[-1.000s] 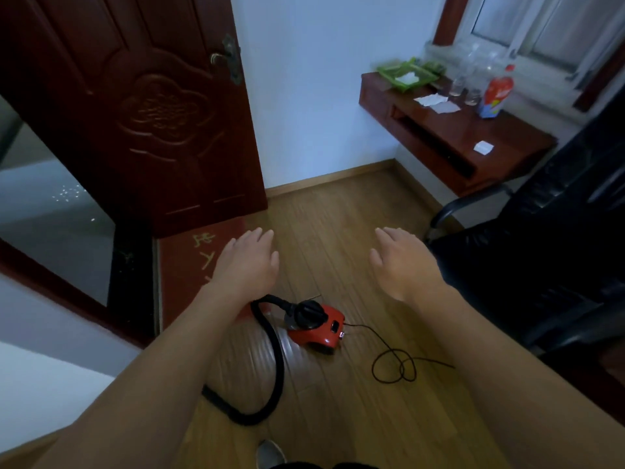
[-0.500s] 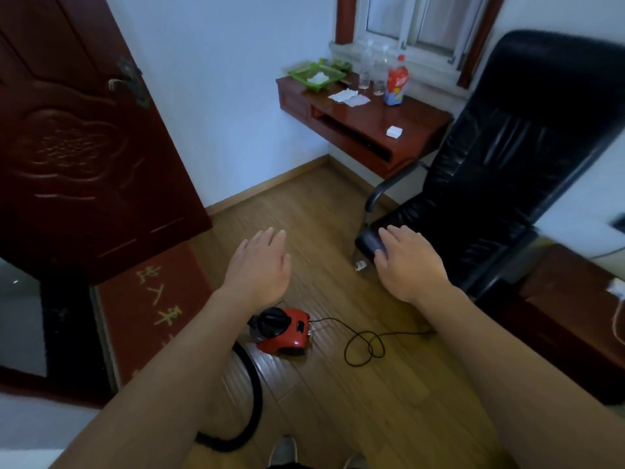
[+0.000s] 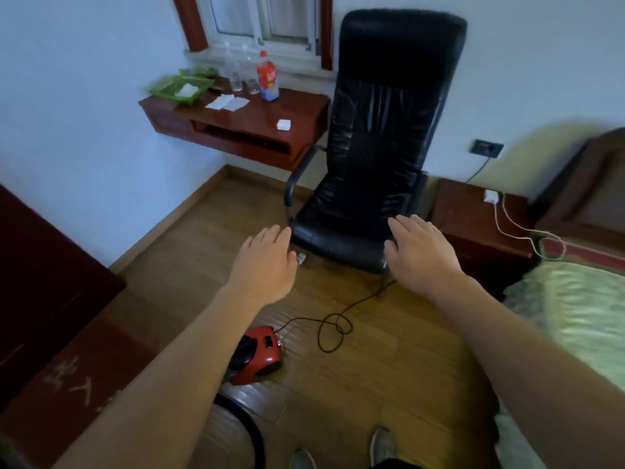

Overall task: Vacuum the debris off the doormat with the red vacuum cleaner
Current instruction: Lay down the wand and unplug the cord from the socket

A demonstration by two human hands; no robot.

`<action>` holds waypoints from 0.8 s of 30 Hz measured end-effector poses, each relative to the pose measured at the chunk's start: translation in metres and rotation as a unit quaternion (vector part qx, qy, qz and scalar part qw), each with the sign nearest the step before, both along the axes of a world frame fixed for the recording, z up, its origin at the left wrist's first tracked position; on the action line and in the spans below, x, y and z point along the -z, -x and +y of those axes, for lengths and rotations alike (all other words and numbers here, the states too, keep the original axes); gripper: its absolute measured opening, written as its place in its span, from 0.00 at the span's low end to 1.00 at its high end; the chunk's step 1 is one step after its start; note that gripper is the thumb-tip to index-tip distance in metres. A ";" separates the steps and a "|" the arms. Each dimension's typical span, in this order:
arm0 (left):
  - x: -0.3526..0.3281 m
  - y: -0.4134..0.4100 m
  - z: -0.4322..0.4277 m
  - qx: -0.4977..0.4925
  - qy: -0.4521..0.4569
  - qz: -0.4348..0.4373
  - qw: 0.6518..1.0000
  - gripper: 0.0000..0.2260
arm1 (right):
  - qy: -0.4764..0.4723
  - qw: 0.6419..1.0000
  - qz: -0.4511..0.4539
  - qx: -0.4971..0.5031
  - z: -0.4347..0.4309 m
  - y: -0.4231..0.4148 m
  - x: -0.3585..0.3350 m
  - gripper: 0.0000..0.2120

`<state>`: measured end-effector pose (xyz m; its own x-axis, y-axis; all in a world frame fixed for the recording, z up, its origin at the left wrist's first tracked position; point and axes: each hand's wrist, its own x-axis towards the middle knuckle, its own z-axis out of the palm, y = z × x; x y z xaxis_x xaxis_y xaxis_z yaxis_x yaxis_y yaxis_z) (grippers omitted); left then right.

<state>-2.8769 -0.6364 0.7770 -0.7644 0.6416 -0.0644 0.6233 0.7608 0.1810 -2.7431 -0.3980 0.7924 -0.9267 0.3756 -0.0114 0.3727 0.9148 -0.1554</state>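
The red vacuum cleaner sits on the wooden floor below my left forearm, partly hidden by it. Its black hose curves away toward the bottom edge, and its thin black cord loops on the floor toward the chair. The dark red doormat with pale characters lies at the lower left beside the door. My left hand and my right hand are both stretched forward in the air, fingers straight, holding nothing.
A black office chair stands straight ahead. A wall-mounted red-brown desk with a bottle, glasses and a green tray is at the back left. A bedside cabinet and a bed fill the right. The dark door is left.
My view has swung to the right, away from the door and mat toward the chair and bed. Both hands stay raised, open and empty.
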 end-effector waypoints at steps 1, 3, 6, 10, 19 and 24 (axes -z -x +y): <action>-0.001 -0.001 0.010 0.019 0.000 0.001 1.000 0.25 | 0.000 1.000 0.003 0.016 0.006 -0.009 0.001 0.25; -0.003 -0.005 0.032 0.052 -0.001 0.004 0.999 0.25 | -0.001 0.999 0.007 0.051 0.019 -0.028 0.002 0.25; -0.001 -0.016 0.071 0.091 -0.001 0.004 0.996 0.26 | -0.001 0.995 0.010 0.102 0.044 -0.058 0.005 0.24; 0.002 -0.034 0.129 0.124 -0.001 0.003 0.992 0.26 | 0.002 0.988 0.017 0.150 0.085 -0.095 0.011 0.24; 0.006 -0.082 0.273 0.181 0.008 0.007 0.983 0.27 | 0.014 0.974 0.011 0.227 0.192 -0.165 0.020 0.23; 0.008 -0.092 0.332 0.203 0.008 0.014 0.979 0.27 | 0.007 0.972 0.000 0.235 0.242 -0.182 0.020 0.22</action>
